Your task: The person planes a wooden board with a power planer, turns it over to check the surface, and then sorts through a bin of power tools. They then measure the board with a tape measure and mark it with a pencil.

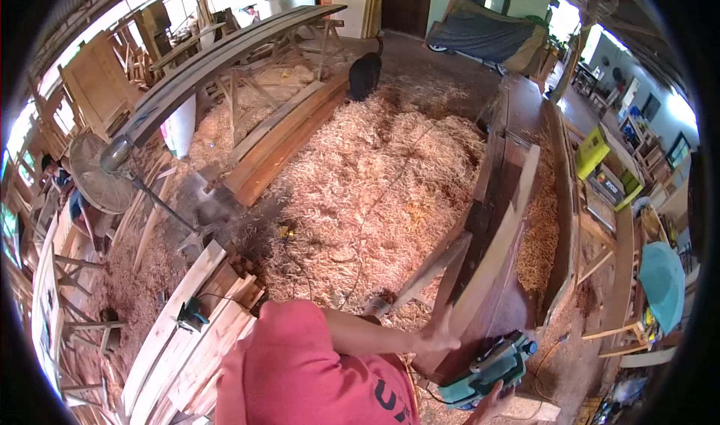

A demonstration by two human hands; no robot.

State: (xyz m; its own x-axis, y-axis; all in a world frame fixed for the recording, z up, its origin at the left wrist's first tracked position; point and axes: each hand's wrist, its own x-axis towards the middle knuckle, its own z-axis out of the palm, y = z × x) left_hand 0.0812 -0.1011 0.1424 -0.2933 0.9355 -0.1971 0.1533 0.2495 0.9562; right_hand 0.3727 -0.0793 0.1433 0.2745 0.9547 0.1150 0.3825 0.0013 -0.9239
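Observation:
A teal-and-black electric planer [491, 372] sits at the lower right, over dark wood. My right hand [489, 406] is at its near side, closed on it, with part of the grip hidden by the frame edge. From the red sleeve my left arm reaches across to the right. The left hand [436, 340] grips the near end of a long pale wooden board [491, 256], which runs away from me beside dark planks. Another teal power tool [193, 312] rests on stacked pale boards [176, 342] at the lower left, apart from both hands.
Wood shavings [382, 193] cover the middle floor, with a cord across them. A black dog [365, 74] stands beyond. A pedestal fan [101, 174] and long planks on trestles [240, 61] are leftward. At right are a green box [609, 166] and a teal umbrella [662, 286].

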